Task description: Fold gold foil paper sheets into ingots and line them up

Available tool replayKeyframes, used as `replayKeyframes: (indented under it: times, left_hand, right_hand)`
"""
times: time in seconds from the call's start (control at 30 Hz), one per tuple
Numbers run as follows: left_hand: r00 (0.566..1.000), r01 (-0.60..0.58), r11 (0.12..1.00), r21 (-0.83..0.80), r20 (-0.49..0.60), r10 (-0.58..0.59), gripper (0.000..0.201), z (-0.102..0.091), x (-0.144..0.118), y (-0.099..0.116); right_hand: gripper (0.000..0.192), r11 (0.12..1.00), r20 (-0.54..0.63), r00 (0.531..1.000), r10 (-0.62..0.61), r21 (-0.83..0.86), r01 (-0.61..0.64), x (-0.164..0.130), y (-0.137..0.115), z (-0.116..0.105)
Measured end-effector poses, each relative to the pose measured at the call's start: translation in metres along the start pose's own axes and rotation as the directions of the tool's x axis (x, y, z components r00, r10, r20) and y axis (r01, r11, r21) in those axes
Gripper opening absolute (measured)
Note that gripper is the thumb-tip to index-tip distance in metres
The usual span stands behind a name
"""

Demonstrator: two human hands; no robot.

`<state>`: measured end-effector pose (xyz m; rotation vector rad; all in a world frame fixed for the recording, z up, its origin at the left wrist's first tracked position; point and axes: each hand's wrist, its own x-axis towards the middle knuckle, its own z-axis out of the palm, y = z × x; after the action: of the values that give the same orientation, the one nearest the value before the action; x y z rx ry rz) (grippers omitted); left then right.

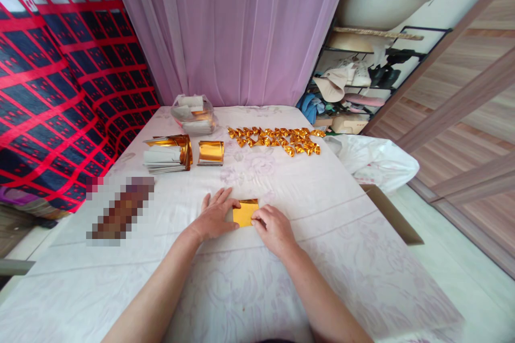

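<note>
A small gold foil sheet (pixel 245 212) lies on the pale flowered tablecloth (pixel 306 257) in front of me. My left hand (pixel 215 217) rests flat on its left side, fingers pressing the edge. My right hand (pixel 273 229) pinches the sheet's right edge with fingertips bent down. Farther back, several folded gold paper pieces (pixel 277 139) lie in rows. A stack of gold sheets (pixel 211 152) and a bigger pile of gold and white sheets (pixel 168 154) sit at the back left.
A clear plastic bag with paper bundles (pixel 193 113) stands near the pink curtain (pixel 233 27). A white plastic bag (pixel 376 161) and a cardboard flap (pixel 392 214) hang off the right edge. A cluttered shelf (pixel 354 86) stands behind.
</note>
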<state>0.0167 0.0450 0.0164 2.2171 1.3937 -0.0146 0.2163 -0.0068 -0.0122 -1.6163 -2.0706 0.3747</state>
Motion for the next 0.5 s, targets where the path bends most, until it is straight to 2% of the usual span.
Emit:
replayKeyframes:
  times: [0.3,0.5]
  left_hand:
    - [1.000,0.015,1.000,0.001,0.015,-0.015,0.042,-0.001,-0.001,0.002]
    - [0.999,0.013,1.000,-0.010,0.035,-0.013,0.043,-0.004,0.000,0.002]
  right_hand:
    - [0.009,0.999,0.032,0.999,-0.011,-0.043,0.012,0.009,-0.021,0.009]
    - [0.010,0.999,0.045,0.999,-0.001,-0.047,0.003,0.007,-0.015,0.005]
